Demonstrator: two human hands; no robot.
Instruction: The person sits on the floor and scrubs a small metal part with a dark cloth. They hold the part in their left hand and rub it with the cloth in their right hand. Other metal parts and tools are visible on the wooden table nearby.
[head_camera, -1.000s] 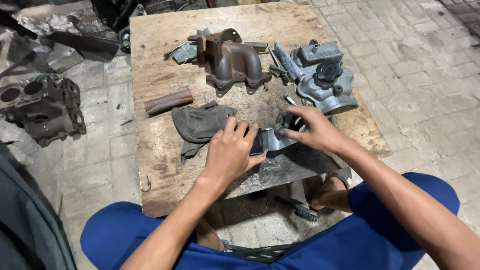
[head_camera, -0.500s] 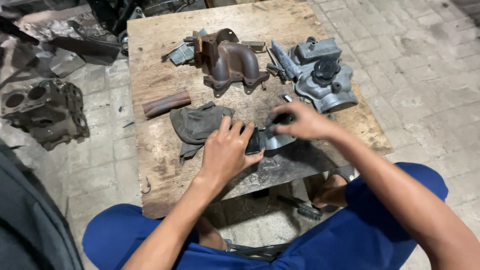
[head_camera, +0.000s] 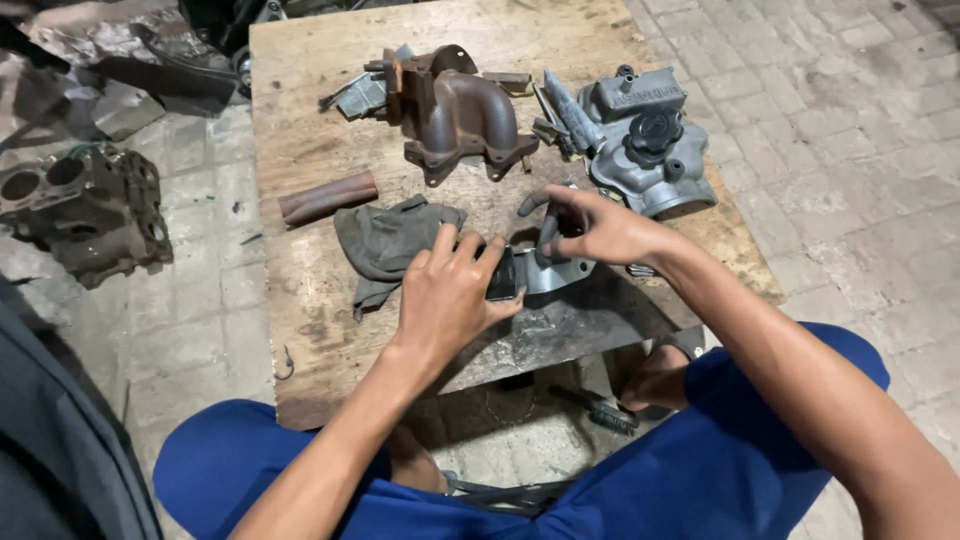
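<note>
We note a small grey metal part (head_camera: 545, 268) near the front middle of the wooden board (head_camera: 300, 150), held from both sides. The left hand (head_camera: 450, 295) grips its left end, fingers curled over; the right hand (head_camera: 600, 228) pinches its top. A grey rag (head_camera: 385, 240) lies touching to the left, a rusty manifold (head_camera: 455, 110) farther away, and a grey housing (head_camera: 645, 140) to the far right.

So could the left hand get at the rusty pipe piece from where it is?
Probably yes: the left hand rests on the small metal part, and only the flat grey rag lies between it and the rusty pipe piece.
</note>
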